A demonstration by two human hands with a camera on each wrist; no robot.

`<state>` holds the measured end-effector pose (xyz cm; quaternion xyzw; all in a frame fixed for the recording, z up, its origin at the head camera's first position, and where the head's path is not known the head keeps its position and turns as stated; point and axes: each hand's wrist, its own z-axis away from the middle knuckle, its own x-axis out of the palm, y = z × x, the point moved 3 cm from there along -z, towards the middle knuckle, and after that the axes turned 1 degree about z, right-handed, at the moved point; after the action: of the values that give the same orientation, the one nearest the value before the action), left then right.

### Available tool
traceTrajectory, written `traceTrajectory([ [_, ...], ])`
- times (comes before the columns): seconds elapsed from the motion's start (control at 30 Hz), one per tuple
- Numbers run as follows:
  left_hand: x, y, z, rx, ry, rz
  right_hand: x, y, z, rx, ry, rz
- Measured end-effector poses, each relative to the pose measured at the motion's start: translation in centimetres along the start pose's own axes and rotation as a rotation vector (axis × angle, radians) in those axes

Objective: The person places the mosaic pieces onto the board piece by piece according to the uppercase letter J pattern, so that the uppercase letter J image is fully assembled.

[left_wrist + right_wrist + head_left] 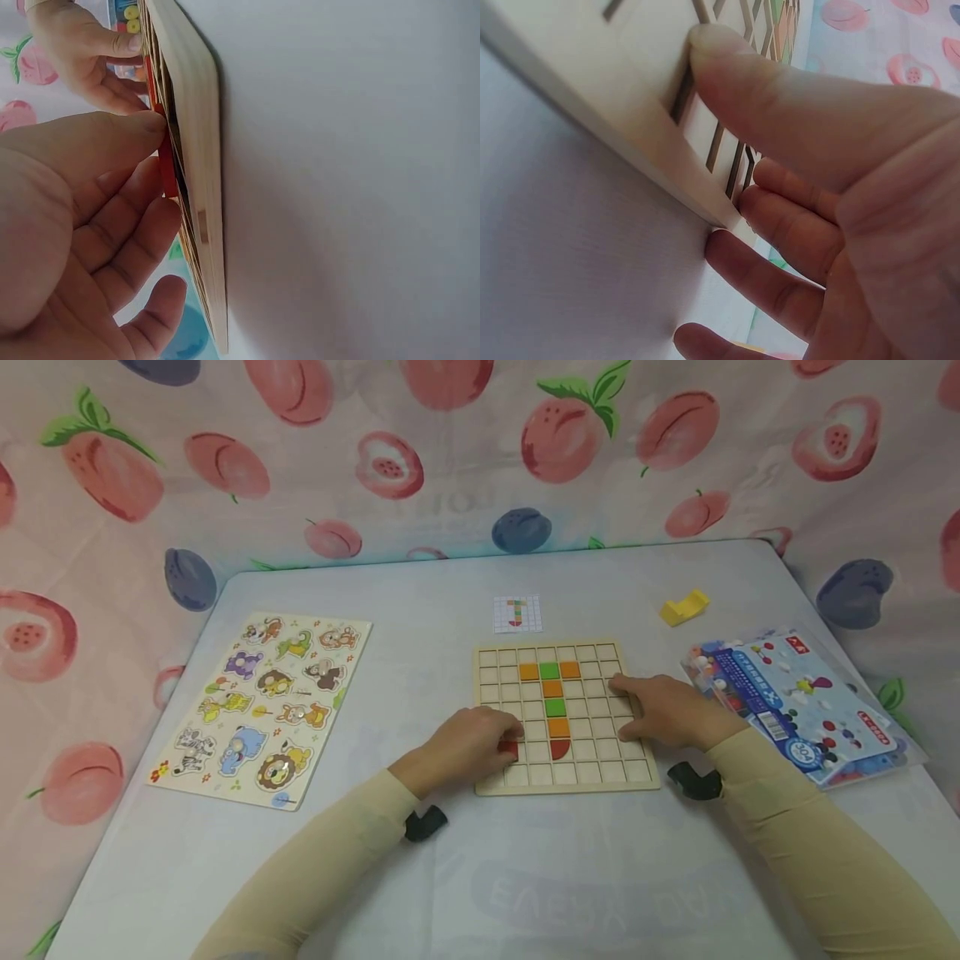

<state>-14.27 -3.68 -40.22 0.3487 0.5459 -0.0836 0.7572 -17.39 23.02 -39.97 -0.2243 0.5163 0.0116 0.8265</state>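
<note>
A wooden grid board [600, 772] lies on the table, with orange and green square tiles forming a T shape. At the foot of its stem is a red quarter-round tile [559, 749]. My left hand [471, 745] is over the board's left edge and pinches another red tile [508, 748]; in the left wrist view its thumb presses on that red tile [166, 169], with curled fingers beside it. On the right side of the board rests my right hand [670, 712], thumb on the grid and the other fingers extended along the edge, as the right wrist view shows.
Behind the board lies a small pattern card [517, 613]. An animal puzzle board [262, 714] is at left. To the right are a yellow curved piece [685, 607] and a plastic pack with a blue-and-white label [813, 693]. A peach-print cloth hangs behind the table.
</note>
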Motion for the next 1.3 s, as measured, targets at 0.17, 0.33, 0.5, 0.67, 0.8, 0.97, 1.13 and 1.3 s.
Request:
traceTrajectory([
  [0.17, 0.3, 0.3, -0.3, -0.01, 0.002, 0.009, 0.1, 0.0, 0.0, 0.0, 0.002, -0.005],
  [0.33, 0.5, 0.6, -0.5, 0.003, 0.007, -0.004, 0.1, -0.1, 0.1, 0.004, 0.002, -0.009],
  [0.5, 0.3, 0.9, -0.6, 0.011, 0.009, -0.021, 0.1, 0.0, 0.0, 0.011, 0.001, -0.003],
  [0.67, 0.3, 0.9, -0.5, 0.007, 0.007, -0.013, 0.2, 0.1, -0.1, 0.005, 0.003, -0.002],
  [0.8, 0.2, 0.9, -0.5, 0.022, 0.016, -0.01, 0.2, 0.0, -0.1, 0.01, 0.004, -0.001],
  [0.97, 0.2, 1.1, -0.6, 0.041, 0.021, -0.015, 0.1, -0.1, 0.0, 0.009, 0.007, 0.009],
  [1.13, 0.6, 1.4, -1.1, 0.044, 0.005, -0.013, 0.1, -0.1, 0.0, -0.001, 0.011, 0.015],
  [1.3, 0.6, 1.7, -1.5, 0.049, -0.001, -0.015, 0.0, -0.2, 0.0, 0.002, 0.009, 0.012],
])
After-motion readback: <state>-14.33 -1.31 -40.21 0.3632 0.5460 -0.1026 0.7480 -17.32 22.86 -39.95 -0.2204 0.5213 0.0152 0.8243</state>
